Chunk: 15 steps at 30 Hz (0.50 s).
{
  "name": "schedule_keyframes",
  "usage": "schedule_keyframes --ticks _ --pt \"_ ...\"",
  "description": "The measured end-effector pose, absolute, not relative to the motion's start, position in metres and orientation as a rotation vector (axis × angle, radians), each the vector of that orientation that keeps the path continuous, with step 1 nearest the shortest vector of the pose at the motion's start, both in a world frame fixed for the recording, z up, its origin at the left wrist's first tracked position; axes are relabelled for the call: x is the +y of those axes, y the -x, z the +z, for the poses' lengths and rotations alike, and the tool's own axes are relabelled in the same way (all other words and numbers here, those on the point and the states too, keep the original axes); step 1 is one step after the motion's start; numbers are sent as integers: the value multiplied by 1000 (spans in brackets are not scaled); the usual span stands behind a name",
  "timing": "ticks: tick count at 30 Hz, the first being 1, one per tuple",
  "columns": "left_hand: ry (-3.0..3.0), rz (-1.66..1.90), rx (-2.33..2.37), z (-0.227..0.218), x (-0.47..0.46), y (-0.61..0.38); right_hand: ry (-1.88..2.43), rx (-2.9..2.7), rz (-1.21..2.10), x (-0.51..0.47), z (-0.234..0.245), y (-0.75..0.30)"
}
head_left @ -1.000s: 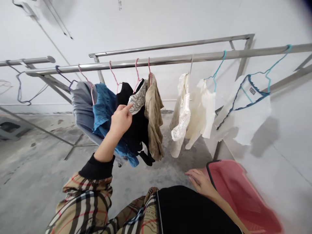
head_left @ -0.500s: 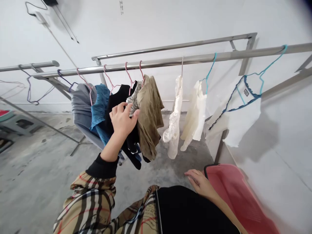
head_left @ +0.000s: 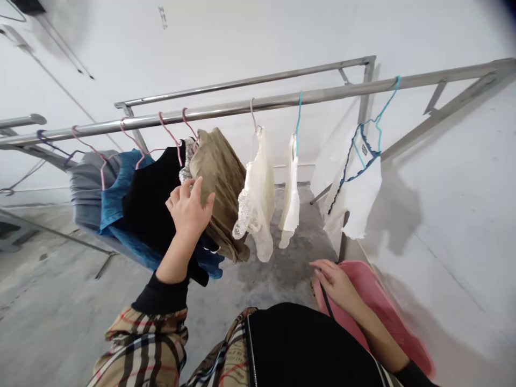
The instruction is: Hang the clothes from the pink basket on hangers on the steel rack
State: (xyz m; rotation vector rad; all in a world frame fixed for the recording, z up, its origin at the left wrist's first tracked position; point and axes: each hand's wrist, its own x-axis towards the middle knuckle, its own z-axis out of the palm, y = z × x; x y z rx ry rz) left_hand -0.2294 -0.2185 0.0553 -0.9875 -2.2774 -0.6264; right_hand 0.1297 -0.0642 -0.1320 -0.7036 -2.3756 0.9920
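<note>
My left hand (head_left: pixel 189 209) is raised to a row of hung clothes. Its curled fingers close on the edge of a tan garment (head_left: pixel 221 177), with the thumb on the front. A strip of lace (head_left: pixel 185 171) shows just above the fingers, and a black garment (head_left: pixel 151 199) hangs right behind the hand. All hang on pink hangers from a steel rail (head_left: pixel 242 105). My right hand (head_left: pixel 336 282) lies low at my side, fingers stretched over the rim of a pink basket (head_left: pixel 379 306).
Blue (head_left: pixel 115 196) and grey (head_left: pixel 84 185) garments hang further left. To the right hang a cream lace piece (head_left: pixel 256 199), a thin cream piece (head_left: pixel 292 199) and a white top with blue trim (head_left: pixel 355 188). A white wall (head_left: pixel 451 177) is close on the right; the floor is bare concrete (head_left: pixel 52 301).
My view has swung right, so the clothes shifted left. My left hand went from pinching the lace to closing on the tan garment's edge. My right hand moved onto the basket rim.
</note>
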Motion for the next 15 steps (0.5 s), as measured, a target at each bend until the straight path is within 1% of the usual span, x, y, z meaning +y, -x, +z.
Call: schedule_keyframes --ticks 3,7,10,15 --pt "1186 -962 -2133 40 -206 208 725 -2167 852 -37 -108 -135" --pt "1410 -1421 -2153 18 -187 180 790 -1828 488 6 -77 -137" --pt "1340 -1481 -2232 9 -174 166 845 -1677 342 42 -54 -134" --pt "1168 -1452 -2284 7 -160 157 907 -1668 343 108 -16 -118"
